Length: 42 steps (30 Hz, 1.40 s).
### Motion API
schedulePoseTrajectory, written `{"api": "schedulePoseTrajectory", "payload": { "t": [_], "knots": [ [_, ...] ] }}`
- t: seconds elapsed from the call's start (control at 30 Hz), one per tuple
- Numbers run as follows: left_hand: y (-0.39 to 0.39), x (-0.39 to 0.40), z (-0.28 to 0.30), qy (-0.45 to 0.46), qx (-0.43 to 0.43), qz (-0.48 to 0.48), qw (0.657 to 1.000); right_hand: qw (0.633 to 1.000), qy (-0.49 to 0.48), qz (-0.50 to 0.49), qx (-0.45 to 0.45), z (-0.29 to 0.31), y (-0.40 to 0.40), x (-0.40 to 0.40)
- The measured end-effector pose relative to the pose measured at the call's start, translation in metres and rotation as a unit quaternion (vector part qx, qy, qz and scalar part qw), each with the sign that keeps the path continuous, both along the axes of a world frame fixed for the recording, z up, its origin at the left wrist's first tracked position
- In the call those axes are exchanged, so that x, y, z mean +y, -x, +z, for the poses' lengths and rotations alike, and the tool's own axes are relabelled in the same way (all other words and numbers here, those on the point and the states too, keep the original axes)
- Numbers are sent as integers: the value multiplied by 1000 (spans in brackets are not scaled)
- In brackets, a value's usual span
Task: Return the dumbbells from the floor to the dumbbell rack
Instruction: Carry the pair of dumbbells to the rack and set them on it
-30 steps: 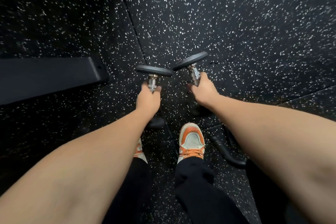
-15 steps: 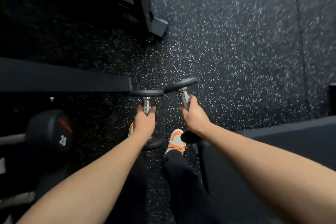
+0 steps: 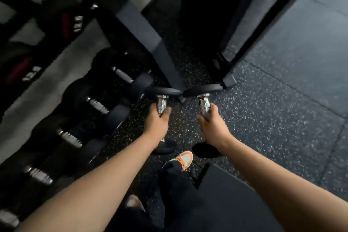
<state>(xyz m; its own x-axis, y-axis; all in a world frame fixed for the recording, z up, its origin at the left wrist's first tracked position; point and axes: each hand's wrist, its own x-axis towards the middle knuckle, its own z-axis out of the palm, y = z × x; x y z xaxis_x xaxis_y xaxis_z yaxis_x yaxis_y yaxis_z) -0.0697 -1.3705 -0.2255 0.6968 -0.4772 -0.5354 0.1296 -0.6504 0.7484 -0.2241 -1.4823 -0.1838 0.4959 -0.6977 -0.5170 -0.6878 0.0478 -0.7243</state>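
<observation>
My left hand grips the chrome handle of a small black dumbbell, held upright in the air. My right hand grips a matching dumbbell the same way. Their top heads almost touch. Both lower heads show dark beneath my hands. The dumbbell rack runs along the left, its tiers slanting from upper right to lower left, with several black dumbbells lying on it. My left hand is just right of the rack's lower tier.
A rack leg slants down toward the dumbbell heads. A second dark upright frame stands at upper right. A dark padded bench lies by my right arm. An orange-white shoe is on the speckled rubber floor.
The view has swung toward the rack, which now fills the left side. Both hands have carried the dumbbells along; the two top heads have come closer together.
</observation>
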Motion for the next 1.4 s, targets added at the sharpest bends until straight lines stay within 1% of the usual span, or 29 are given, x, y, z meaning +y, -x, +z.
{"api": "schedulePoseTrajectory", "payload": {
  "t": [0.13, 0.23, 0.43, 0.57, 0.7, 0.87, 0.97, 1.07, 1.2, 1.3, 1.4],
  "knots": [
    [-9, 82, 34, 14, -5, 92, 996, 997, -7, 80, -11, 34, -29, 53],
    [-8, 156, 53, 35, -14, 168, 985, 990, 3, 141, -16, 47, -45, 103],
    [28, 324, 89, 54, -45, 305, 950, 954, 12, 300, -25, 72, -66, 242],
    [68, 432, 107, 81, -61, 396, 913, 918, 11, 394, -42, 91, -71, 345],
    [110, 535, 126, 91, -80, 484, 866, 878, -1, 476, -51, 108, -73, 453],
    [153, 634, 152, 80, -107, 583, 802, 819, -33, 570, -52, 130, -72, 566],
    [169, 683, 161, 78, -97, 633, 764, 792, -48, 606, -56, 140, -75, 626],
    [176, 727, 163, 108, -95, 680, 719, 755, -66, 650, -62, 147, -83, 683],
    [174, 795, 157, 104, -109, 725, 672, 704, -79, 702, -74, 147, -108, 765],
    [164, 851, 155, 75, -115, 761, 634, 678, -105, 723, -80, 144, -135, 829],
    [154, 896, 162, 34, -112, 779, 616, 654, -98, 747, -75, 142, -156, 882]
  ]
}}
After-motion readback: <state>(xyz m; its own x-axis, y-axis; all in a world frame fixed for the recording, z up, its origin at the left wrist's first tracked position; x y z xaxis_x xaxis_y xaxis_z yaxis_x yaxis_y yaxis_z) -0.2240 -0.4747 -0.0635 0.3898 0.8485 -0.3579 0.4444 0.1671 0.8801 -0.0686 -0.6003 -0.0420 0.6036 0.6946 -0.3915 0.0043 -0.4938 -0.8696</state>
